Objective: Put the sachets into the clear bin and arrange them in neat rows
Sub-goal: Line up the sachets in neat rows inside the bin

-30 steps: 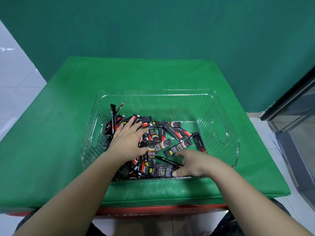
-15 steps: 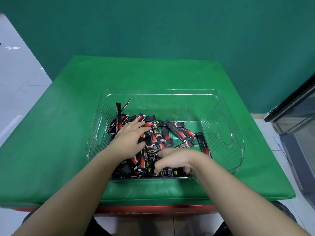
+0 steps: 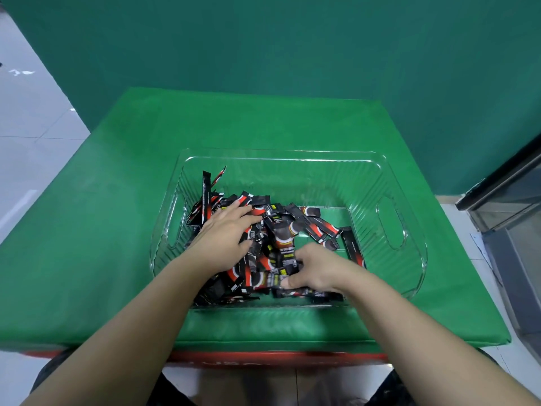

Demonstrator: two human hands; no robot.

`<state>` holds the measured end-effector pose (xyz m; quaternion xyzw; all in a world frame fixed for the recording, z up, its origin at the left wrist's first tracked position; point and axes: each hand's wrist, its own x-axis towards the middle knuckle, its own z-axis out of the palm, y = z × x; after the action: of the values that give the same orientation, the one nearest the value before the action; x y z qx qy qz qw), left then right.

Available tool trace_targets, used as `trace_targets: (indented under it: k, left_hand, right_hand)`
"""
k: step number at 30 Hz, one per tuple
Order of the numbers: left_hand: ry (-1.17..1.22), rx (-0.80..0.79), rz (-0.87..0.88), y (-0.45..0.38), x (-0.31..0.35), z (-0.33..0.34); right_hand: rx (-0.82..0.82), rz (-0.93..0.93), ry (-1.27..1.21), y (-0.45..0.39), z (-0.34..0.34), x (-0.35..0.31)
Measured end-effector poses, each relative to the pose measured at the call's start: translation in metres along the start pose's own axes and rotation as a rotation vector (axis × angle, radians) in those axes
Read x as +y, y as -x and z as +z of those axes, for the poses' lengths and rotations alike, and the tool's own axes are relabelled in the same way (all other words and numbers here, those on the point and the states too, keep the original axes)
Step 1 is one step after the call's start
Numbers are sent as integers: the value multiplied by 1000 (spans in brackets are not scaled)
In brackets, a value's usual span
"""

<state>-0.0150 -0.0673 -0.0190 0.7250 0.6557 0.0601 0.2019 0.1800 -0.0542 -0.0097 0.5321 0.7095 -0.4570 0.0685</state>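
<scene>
A clear ribbed bin (image 3: 389, 183) with handle cut-outs sits on the green table top. Inside it lies a jumbled heap of black-and-red sachets (image 3: 281, 232), mostly in the left and middle. One sachet (image 3: 206, 183) stands up against the left wall. My left hand (image 3: 225, 232) lies flat on the left of the heap, fingers spread. My right hand (image 3: 314, 268) is at the front middle of the bin, fingers curled round a few sachets (image 3: 285, 259). More sachets lie hidden under both hands.
The bin's right third (image 3: 366, 227) holds one lone sachet (image 3: 352, 247). The green padded table (image 3: 117, 230) extends left and behind the bin. A dark glass cabinet (image 3: 509, 206) stands at the right. White tiled floor lies to the left.
My right hand moved left from the bin's front edge into the heap and curled round some sachets. My left hand stayed on the heap's left side.
</scene>
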Motion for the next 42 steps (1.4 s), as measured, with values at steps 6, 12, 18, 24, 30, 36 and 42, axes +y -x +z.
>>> trace_targets:
  k: [6,12,18,24,30,36,42]
  left_hand:
    - [4,12,-10,-1,0,2]
    - [26,44,-23,1,0,3]
    - [-16,54,74,7,0,4]
    - [-168,3,103,10,1,9]
    - [-223,-2,94,6,5,12]
    - [-312,141,221,6,-2,18]
    - [-496,59,392,-1,12,24]
  right_hand:
    - [165,95,-145,24,-41,20]
    - [377,170,-530,10,-10,-1]
    - [240,107,-406,-8,37,-33]
    - [205,73,-172,2,9,-18]
    - [438,60,-61,-18,0,1]
    - [319,-78,-89,-34,30,-16]
    - [210,-128,-344,-22,2,-5]
